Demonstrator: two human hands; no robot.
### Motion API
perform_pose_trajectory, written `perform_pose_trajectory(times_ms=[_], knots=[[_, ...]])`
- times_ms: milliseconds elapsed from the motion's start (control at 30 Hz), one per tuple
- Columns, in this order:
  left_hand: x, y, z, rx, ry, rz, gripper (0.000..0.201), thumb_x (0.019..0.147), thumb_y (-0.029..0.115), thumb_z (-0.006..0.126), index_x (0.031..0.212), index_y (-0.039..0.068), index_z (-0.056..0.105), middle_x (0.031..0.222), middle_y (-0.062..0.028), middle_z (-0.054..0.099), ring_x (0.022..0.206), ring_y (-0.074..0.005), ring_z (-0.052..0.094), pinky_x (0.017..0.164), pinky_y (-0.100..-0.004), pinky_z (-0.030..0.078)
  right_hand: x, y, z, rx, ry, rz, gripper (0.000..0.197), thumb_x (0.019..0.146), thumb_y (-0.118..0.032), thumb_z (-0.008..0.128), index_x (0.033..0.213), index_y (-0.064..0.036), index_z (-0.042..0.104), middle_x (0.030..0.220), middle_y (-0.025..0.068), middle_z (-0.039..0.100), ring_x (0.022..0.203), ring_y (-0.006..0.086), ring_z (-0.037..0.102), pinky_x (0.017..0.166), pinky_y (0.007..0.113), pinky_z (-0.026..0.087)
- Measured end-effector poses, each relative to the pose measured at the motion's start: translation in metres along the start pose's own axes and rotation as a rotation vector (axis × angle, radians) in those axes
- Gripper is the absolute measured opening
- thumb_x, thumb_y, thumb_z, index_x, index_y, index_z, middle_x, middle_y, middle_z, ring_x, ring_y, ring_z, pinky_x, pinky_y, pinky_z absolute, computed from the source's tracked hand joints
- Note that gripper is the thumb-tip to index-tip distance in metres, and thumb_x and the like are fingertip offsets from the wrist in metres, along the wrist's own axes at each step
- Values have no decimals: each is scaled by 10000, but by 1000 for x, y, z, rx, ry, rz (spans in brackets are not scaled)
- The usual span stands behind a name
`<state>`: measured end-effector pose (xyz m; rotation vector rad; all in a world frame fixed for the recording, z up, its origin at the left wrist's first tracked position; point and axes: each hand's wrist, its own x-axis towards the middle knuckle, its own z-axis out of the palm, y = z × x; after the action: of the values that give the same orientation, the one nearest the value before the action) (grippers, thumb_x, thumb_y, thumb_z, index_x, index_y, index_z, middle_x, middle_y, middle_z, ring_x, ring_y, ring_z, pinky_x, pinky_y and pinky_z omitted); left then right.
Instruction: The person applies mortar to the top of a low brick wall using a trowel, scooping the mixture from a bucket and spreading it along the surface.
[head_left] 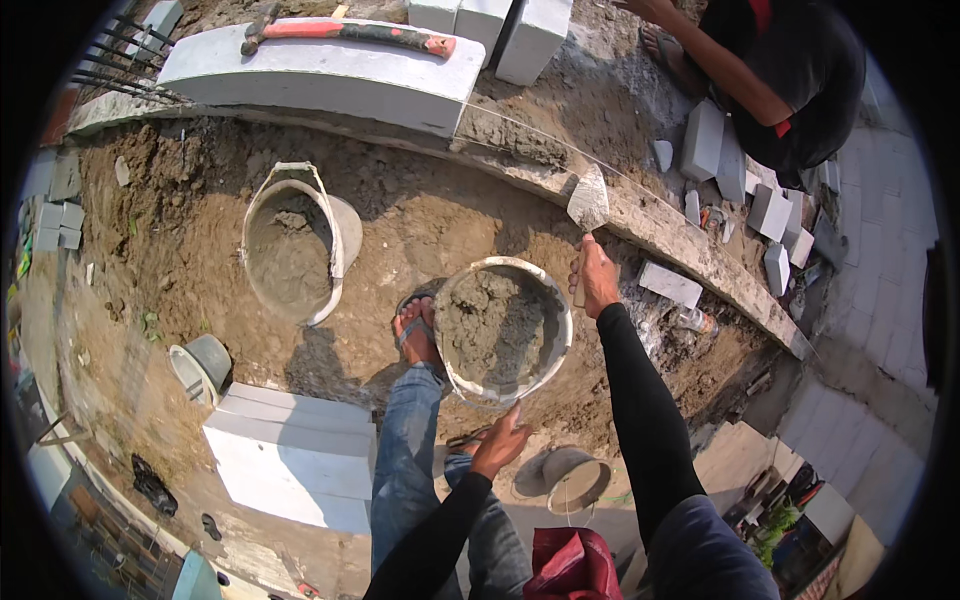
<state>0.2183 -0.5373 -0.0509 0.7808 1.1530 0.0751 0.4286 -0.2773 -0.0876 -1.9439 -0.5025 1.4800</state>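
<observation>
The right hand (pixel 597 277) grips a trowel (pixel 588 203); the left hand (pixel 503 440), fingers curled, seemingly steadies the mortar bucket (pixel 500 330), which could tip if that hold slips.

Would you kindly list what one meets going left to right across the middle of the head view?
Small overturned bucket → mortar bucket on the soil → sandalled foot → mortar bucket gripped by the left hand → right hand holding the trowel → loose white block by the concrete footing.
</observation>
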Motion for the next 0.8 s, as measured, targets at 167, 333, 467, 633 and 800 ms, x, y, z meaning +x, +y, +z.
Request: perform_pose_trajectory(times_ms=[167, 333, 467, 633, 800], knots=[[2, -13, -4, -90, 80, 16, 720, 941, 262, 588, 1558, 34, 293, 1466, -255, 501, 1355, -319, 505, 1078, -355, 406, -16, 19, -2, -157, 39, -98, 414, 1009, -503, 516, 1020, -92, 558, 612, 17, 494, 450, 123, 485, 399, 297, 393], [3, -15, -2, -134, 83, 44, 738, 942, 255, 593, 1573, 56, 267, 1464, -258, 502, 1365, -308, 495, 1074, -352, 408, -14, 21, -25, -312, 41, -162, 447, 1003, -513, 526, 990, -69, 568, 578, 14, 483, 446, 123, 483, 408, 311, 385], [7, -8, 1, -168, 70, 35, 740, 945, 239, 593, 1580, 67, 252, 1465, -256, 502, 1367, -308, 494, 1071, -355, 411, -5, 8, -37, -756, 115, -113, 615, 944, -556, 586, 1173, 14, 612, 695, 160, 629, 535, 281, 619, 507, 411, 495], [3, -25, -3, -245, 134, 48, 732, 950, 227, 602, 1580, 79, 259, 1458, -253, 510, 1351, -301, 510, 1063, -349, 419, -53, 28, -29, -1146, 156, -422, 516, 941, -491, 582, 1046, 12, 632, 857, 318, 666, 826, 515, 639, 755, 563, 498], [9, 10, -2, -299, 121, 35, 717, 933, 253, 619, 1536, 8, 318, 1403, -279, 546, 1327, -375, 523, 1070, -387, 423, -38, -32, -35, -1264, 428, -670, 371, 974, -378, 572, 1130, -42, 603, 777, 226, 663, 734, 446, 650, 663, 543, 507]])
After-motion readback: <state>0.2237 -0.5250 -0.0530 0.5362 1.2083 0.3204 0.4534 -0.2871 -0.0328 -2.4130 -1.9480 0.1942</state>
